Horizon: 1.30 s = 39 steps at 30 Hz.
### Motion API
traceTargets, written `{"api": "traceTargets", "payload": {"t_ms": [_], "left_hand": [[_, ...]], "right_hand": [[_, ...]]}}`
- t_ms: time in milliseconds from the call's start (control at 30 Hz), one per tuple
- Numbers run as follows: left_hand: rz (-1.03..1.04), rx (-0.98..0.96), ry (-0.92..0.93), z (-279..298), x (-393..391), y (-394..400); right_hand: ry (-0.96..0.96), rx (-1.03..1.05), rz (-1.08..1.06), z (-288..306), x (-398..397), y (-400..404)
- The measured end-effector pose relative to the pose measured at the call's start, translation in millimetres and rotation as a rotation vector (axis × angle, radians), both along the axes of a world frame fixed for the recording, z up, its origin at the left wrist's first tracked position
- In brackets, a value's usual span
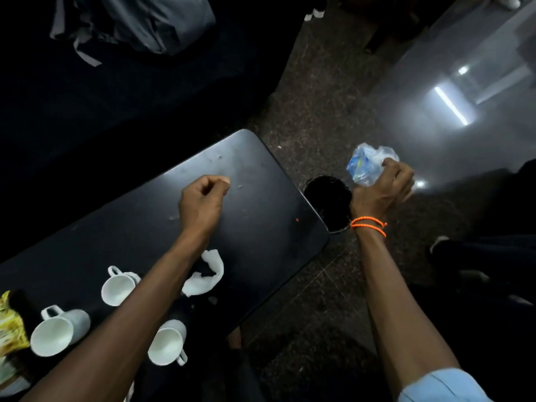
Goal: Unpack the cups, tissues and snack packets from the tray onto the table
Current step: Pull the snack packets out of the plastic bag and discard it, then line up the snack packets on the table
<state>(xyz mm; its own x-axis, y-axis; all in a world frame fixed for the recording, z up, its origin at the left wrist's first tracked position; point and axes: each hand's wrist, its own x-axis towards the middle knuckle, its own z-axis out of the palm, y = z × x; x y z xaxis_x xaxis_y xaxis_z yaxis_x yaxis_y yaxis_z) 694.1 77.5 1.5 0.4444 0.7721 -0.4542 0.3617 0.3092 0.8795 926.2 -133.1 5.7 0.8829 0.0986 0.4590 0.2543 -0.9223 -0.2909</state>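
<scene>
Three white cups lie on their sides on the dark table (261,198): one (59,332) at the lower left, one (119,287) beside my left forearm, one (168,342) near the front edge. A crumpled white tissue (204,275) lies right of my forearm. A yellow snack packet (10,326) shows at the left edge. My left hand (201,203) hovers over the table's middle with fingers closed and nothing visible in it. My right hand (383,188), off the table's right end, grips a crumpled clear and blue plastic wrapper (367,163). No tray is in view.
A round black bin (329,198) stands on the speckled floor just beyond the table's right corner, below my right hand. A dark seat with a grey bag (145,21) lies behind the table. A glossy grey panel (464,97) rises at the right.
</scene>
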Motion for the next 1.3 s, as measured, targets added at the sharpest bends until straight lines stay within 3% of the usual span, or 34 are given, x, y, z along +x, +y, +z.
{"api": "traceTargets", "payload": {"t_ms": [167, 300, 433, 500, 600, 667, 800, 967, 1300], "left_hand": [[-0.261, -0.063, -0.058, 11, 50, -27], [-0.46, -0.415, -0.293, 36, 119, -71], [-0.516, -0.344, -0.424, 50, 170, -93], [-0.633, -0.217, -0.325, 50, 186, -95], [-1.062, 0.217, 0.125, 35, 191, -83], [-1.191, 0.436, 0.388, 19, 180, -68], [-1.042, 0.525, 0.415, -9, 141, -36], [-0.817, 0.494, 0.439, -29, 86, 12], [-0.374, 0.436, 0.363, -8, -90, 100]], "right_hand": [[-0.097, 0.114, 0.106, 9, -25, 3], [-0.09, 0.172, 0.251, 16, -46, 7], [-0.185, 0.266, 0.237, 22, -35, -4], [-0.158, 0.137, 0.185, 17, -19, -16], [0.337, -0.285, 0.051, -12, -4, -43], [0.57, -0.425, 0.009, -34, -9, -61], [0.524, -0.432, 0.082, -48, -35, -65], [0.642, -0.373, 0.174, -60, -79, -37], [0.448, -0.053, 0.509, -7, -171, 129]]}}
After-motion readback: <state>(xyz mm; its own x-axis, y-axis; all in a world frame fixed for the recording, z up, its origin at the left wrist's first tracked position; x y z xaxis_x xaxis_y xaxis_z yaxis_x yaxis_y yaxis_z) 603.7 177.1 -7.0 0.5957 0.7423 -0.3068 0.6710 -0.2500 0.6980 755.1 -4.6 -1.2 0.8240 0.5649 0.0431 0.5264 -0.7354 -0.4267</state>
